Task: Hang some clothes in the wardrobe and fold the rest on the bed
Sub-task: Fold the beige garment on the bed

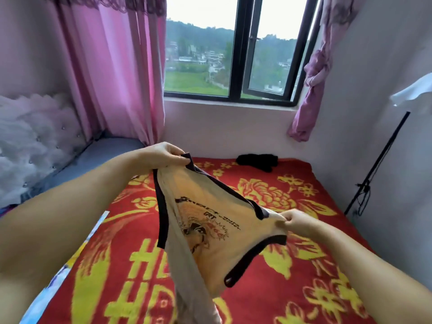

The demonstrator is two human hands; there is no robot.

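A pale yellow sleeveless top (205, 232) with dark trim and a printed graphic hangs in the air above the bed (304, 265). My left hand (161, 154) pinches one dark-trimmed shoulder strap at the upper left. My right hand (295, 222) pinches the other shoulder at the right, lower down. The top is stretched between both hands and its lower part droops toward the bottom of the frame. A small black garment (257, 162) lies crumpled at the far edge of the bed.
The bed carries a red blanket with yellow flowers and letters. A tufted headboard (35, 141) stands at the left, pink curtains (112, 71) and a window (233, 50) behind. A black stand (378, 164) leans by the right wall.
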